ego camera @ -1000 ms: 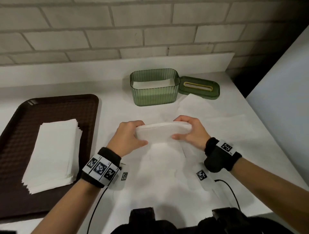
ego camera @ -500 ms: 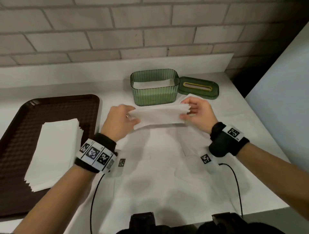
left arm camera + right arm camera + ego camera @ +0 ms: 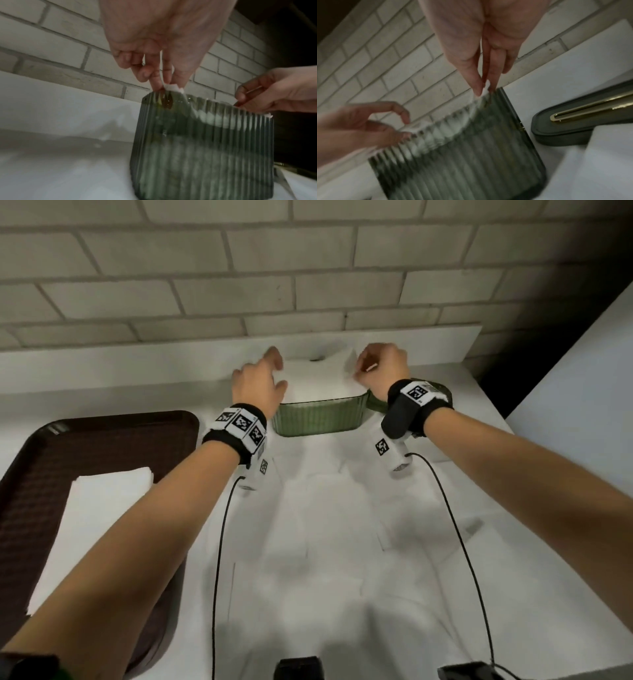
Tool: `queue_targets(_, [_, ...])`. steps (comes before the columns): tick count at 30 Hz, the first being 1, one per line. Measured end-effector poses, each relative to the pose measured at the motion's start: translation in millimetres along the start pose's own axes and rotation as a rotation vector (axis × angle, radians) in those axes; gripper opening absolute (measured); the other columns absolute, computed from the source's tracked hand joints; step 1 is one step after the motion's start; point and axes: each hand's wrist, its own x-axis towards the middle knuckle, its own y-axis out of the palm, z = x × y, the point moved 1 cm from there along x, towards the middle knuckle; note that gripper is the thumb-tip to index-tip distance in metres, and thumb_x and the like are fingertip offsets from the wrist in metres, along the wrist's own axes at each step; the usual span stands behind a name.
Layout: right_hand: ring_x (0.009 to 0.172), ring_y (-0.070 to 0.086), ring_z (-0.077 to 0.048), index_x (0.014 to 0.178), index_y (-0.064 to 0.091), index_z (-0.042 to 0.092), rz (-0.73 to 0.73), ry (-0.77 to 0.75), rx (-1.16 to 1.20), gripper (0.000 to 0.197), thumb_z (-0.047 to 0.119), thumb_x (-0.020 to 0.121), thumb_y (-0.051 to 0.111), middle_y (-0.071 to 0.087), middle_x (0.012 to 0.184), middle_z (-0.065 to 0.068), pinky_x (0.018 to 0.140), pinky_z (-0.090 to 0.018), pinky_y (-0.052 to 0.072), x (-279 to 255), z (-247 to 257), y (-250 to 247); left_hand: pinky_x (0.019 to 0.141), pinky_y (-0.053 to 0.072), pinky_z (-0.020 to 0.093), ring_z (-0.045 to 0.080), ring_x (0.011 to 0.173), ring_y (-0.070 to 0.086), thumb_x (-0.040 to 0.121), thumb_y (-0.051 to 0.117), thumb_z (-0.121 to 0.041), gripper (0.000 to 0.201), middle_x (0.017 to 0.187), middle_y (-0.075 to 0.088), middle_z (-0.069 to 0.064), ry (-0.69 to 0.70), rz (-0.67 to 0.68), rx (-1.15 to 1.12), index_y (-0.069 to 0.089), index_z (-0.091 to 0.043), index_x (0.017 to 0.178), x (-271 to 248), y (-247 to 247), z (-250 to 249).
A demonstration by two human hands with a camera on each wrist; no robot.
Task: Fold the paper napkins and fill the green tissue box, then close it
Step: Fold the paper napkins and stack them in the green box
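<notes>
Two hands hold one folded napkin [image 3: 318, 378] over the open green tissue box [image 3: 320, 419], which stands at the back of the tabletop [image 3: 342, 542] near the brick wall [image 3: 308, 268]. Your left hand [image 3: 257, 386] pinches the napkin's left end and your right hand [image 3: 383, 371] pinches its right end, fingers [image 3: 477, 83] closed on the paper just above the rim. White paper already shows through the ribbed wall, so by the look of it the box is partly filled. Its lid [image 3: 583, 121] lies off, just beside it on the right. More napkins [image 3: 92, 525] wait in a stack on the brown tray [image 3: 102, 440], so folding, filling and closing remain.
</notes>
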Motion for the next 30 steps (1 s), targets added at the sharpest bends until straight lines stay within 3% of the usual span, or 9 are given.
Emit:
queue_targets(4, [0.076,0.058,-0.017,0.086,0.074,0.010,0.179,-0.032,-0.230,0.017,0.003,0.081,0.059,0.071,0.087,-0.007,0.077,-0.016,0.042,-3.8,-0.8,8.5,0.091,0.033,0.039,0.030,0.095,0.057,0.086,0.060,-0.025,0.009,0.088,0.070,0.006,0.060,0.136,0.265,0.067,-0.022,0.090,7.5,8.5,-0.8])
queue_targets(8, [0.087,0.062,-0.033,0.084,0.070,0.004,0.249,-0.129,-0.474,0.027,0.026,0.089,0.055,0.065,0.099,-0.014,0.088,-0.040,0.049,-4.3,10.5,8.0,0.090,0.033,0.044,0.035,0.107,0.045,0.091,0.054,-0.034,0.028,0.102,0.058,0.014,0.143,0.112,0.317,0.071,-0.013,0.084,12.9,3.0,-3.4])
queue_targets(10, [0.088,0.059,-0.031,0.071,0.066,0.008,0.222,-0.205,-0.595,0.048,0.044,0.095,0.043,0.062,0.099,-0.012,0.096,-0.040,0.039,-5.6,16.5,6.8,0.089,0.031,0.046,0.033,0.105,0.044,0.095,0.040,-0.037,0.043,0.102,0.058,0.014,0.207,0.101,0.303,0.068,-0.009,0.079,14.5,-0.5,-5.2])
queue_targets(13, [0.085,0.059,-0.024,0.054,0.059,0.012,0.365,-0.227,-0.718,0.076,0.056,0.099,0.018,0.062,0.072,-0.008,0.114,-0.045,0.017,-13.4,27.7,6.8,0.095,0.025,0.051,0.026,0.100,0.046,0.097,0.020,-0.041,0.063,0.079,0.059,0.008,0.238,0.264,0.382,0.064,-0.010,0.066,12.3,0.2,-10.7])
queue_targets(18, [0.121,0.053,-0.023,0.068,0.064,0.017,0.683,-0.073,-0.745,0.087,0.062,0.095,-0.005,0.062,0.074,-0.004,0.119,-0.052,-0.009,-20.8,24.6,13.6,0.110,0.007,0.063,0.025,0.109,0.049,0.099,0.009,-0.040,0.063,0.072,0.057,0.003,0.163,0.575,0.518,0.065,-0.015,0.086,2.1,7.7,-12.7])
queue_targets(21, [0.091,0.062,-0.021,0.059,0.060,0.011,0.516,-0.118,-0.639,0.083,0.060,0.098,0.006,0.057,0.059,-0.002,0.119,-0.051,-0.001,-20.8,24.5,7.8,0.108,0.015,0.059,0.025,0.104,0.051,0.099,0.023,-0.038,0.058,0.078,0.060,0.008,0.150,0.356,0.365,0.060,-0.009,0.065,-2.2,3.0,-9.3])
queue_targets(25, [0.077,0.053,-0.017,0.070,0.061,0.016,0.110,-0.329,-0.370,0.047,0.049,0.096,0.040,0.059,0.076,0.004,0.102,-0.043,0.031,-33.2,27.0,-12.7,0.082,0.030,0.037,0.027,0.094,0.053,0.088,0.050,-0.025,0.023,0.092,0.064,0.005,0.210,-0.093,0.112,0.064,-0.011,0.077,-30.9,-10.9,-6.2])
queue_targets(27, [0.070,0.050,-0.008,0.074,0.063,0.021,0.173,-0.368,-0.221,0.024,0.038,0.090,0.058,0.058,0.079,0.007,0.083,-0.031,0.039,-50.3,29.1,-16.5,0.077,0.029,0.032,0.023,0.089,0.055,0.085,0.055,-0.022,0.013,0.092,0.062,0.003,0.210,-0.115,0.071,0.063,-0.013,0.081,-53.1,-10.4,-4.9])
queue_targets(30, [0.069,0.052,0.001,0.082,0.072,0.021,0.511,-0.360,-0.216,0.006,0.027,0.081,0.071,0.064,0.084,0.010,0.069,-0.024,0.042,-84.6,25.8,-6.0,0.075,0.047,0.038,0.028,0.086,0.060,0.086,0.058,-0.021,0.014,0.096,0.058,0.007,0.133,0.136,0.172,0.062,-0.009,0.092,-80.2,1.7,-1.3])
